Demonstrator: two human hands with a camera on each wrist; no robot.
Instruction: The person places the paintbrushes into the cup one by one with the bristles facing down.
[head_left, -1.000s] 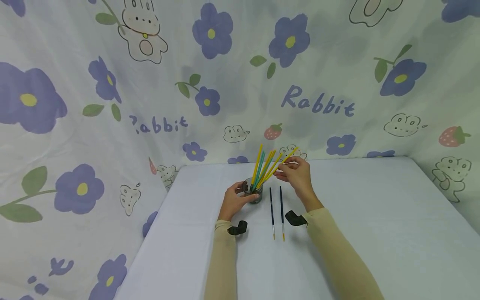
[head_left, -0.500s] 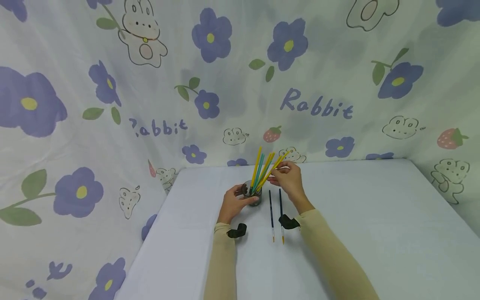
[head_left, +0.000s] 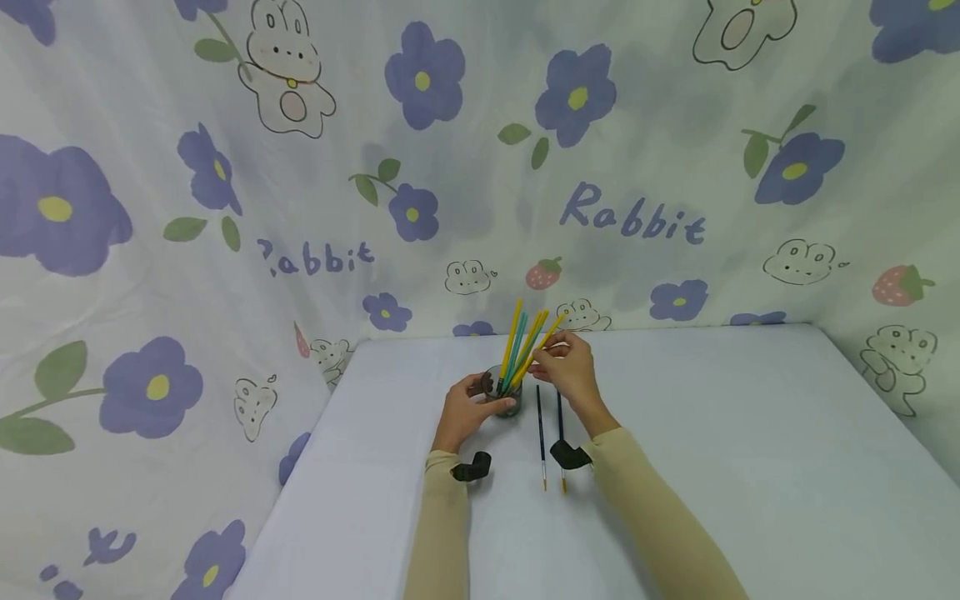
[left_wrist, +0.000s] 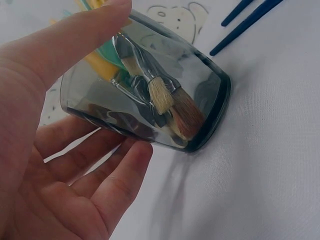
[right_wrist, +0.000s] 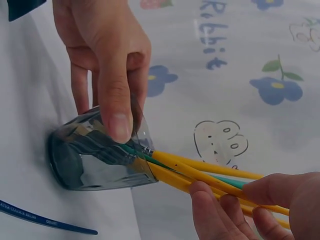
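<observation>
My left hand [head_left: 461, 414] holds a clear grey glass [left_wrist: 205, 80], its thumb on the near side. Inside the glass, several paintbrushes [left_wrist: 187, 117] stand bristles down, their yellow and green handles leaning out over the rim. With thumb and fingers, my right hand [head_left: 567, 367] pinches a yellow-handled paintbrush [right_wrist: 195, 173] whose lower end is in the glass. Other handles pass close by these fingers in the right wrist view, and the far ends are partly hidden by the hand.
Two thin dark blue paintbrushes, a left one [head_left: 541, 433] and a right one [head_left: 559, 417], lie on the white tabletop [head_left: 712, 450], beside the glass. The right wrist's black camera mount [head_left: 570, 455] overlaps one of them. A flower-and-rabbit curtain [head_left: 480, 167] hangs behind.
My right hand has come left and down toward the glass, and the yellow paintbrush it pinches has sunk in among the others. My left hand keeps its hold on the glass.
</observation>
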